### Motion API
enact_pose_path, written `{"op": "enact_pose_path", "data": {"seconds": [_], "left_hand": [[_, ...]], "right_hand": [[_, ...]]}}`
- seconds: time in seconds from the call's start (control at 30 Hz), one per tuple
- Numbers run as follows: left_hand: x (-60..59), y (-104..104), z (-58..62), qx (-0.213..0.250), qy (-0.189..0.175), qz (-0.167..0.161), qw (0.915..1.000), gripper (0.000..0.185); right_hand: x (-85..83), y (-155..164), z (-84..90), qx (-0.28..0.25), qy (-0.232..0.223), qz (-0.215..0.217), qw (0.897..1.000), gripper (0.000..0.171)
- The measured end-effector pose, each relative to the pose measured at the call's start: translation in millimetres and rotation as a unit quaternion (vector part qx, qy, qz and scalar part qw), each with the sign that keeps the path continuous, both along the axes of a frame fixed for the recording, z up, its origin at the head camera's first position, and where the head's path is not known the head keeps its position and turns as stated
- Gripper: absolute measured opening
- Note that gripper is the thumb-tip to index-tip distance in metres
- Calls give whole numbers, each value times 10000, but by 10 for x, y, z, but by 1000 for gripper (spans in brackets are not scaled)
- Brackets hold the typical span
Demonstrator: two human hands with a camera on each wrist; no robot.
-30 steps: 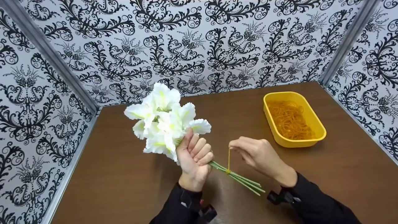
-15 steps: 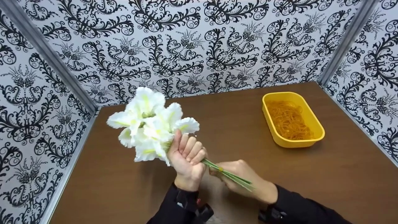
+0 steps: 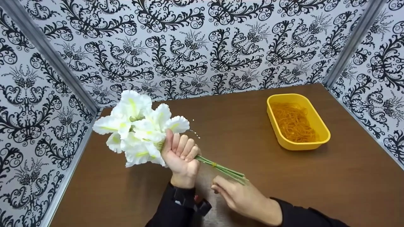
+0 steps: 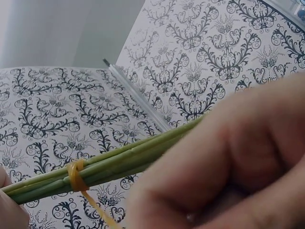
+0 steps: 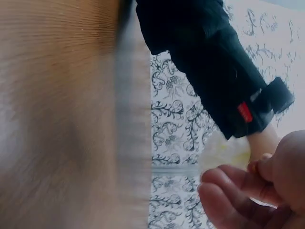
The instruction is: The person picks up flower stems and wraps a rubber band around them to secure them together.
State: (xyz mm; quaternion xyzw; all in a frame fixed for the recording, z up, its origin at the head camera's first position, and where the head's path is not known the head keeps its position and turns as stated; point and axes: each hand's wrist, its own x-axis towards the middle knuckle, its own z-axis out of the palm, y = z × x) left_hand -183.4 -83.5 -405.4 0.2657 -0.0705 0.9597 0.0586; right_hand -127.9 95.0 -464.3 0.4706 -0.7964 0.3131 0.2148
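Observation:
My left hand (image 3: 181,157) grips a bunch of white flowers (image 3: 139,129) with yellow-streaked petals, holding it by the green stems (image 3: 232,171). Below the fist, a yellow rubber band (image 4: 76,175) is wound around those stems. In the left wrist view, a stretched strand of it runs downward out of frame. My right hand (image 3: 241,195) is under the stem ends in the head view, its fingers curled. Thumb and finger of that right hand (image 5: 243,191) pinch a bit of the orange-yellow band in the right wrist view, mostly hidden by the fingers.
A yellow tub (image 3: 323,135) with many loose rubber bands (image 3: 295,123) stands at the right rear of the brown table (image 3: 227,119). Patterned panels (image 3: 202,47) close off the back and sides. Small white specks show beside the petals.
The left hand and bouquet have moved left. My right hand has gone from above the stems to below them, bringing the band's pulled end down and under.

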Motion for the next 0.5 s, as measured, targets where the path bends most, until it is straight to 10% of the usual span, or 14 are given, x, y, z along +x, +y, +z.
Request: {"op": "enact_pose_path", "data": {"seconds": [0.5], "left_hand": [[-31,-15,18,-237,407,321,9984,53]], "right_hand": [[231,138,240,446,218,-129,9987,6]]}}
